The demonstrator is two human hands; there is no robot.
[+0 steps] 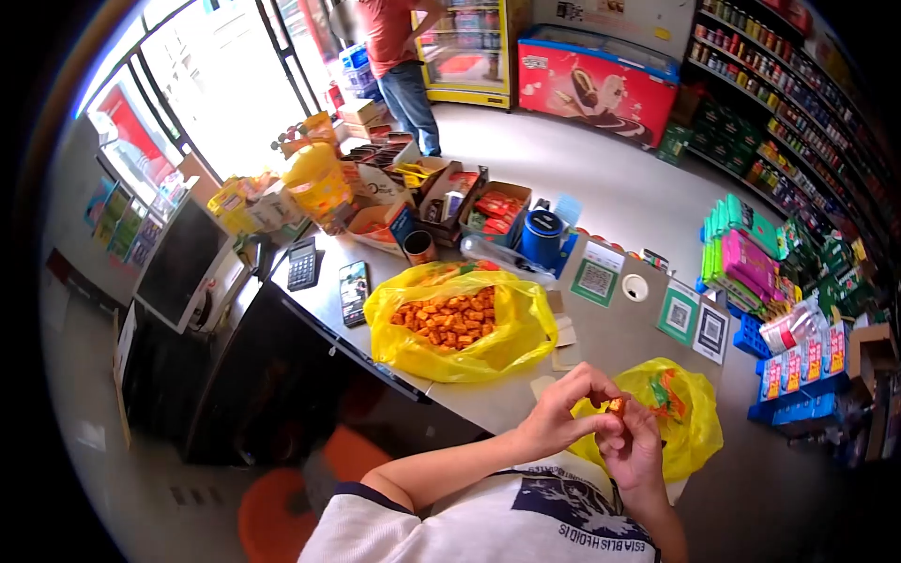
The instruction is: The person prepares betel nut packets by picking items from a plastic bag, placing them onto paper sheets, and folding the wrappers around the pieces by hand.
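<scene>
My left hand point(570, 413) and my right hand point(634, 448) meet over the near edge of the counter, fingers pinched together. Between their fingertips is a small orange-red snack piece point(616, 406), partly covered by the fingers. Just behind the hands, a second yellow plastic bag point(699, 413) lies open with an orange-and-green wrapper point(668, 399) in it. To the left, a larger yellow plastic bag point(526, 328) stands open, filled with many orange-red snack cubes point(446, 319) like the held one.
A phone point(354, 293) and a calculator point(302, 264) lie left of the large bag. Snack boxes point(495, 208), a blue canister point(542, 239) and QR code signs point(597, 274) line the counter point(601, 328). A person point(399, 66) stands near the yellow-framed fridge point(466, 47).
</scene>
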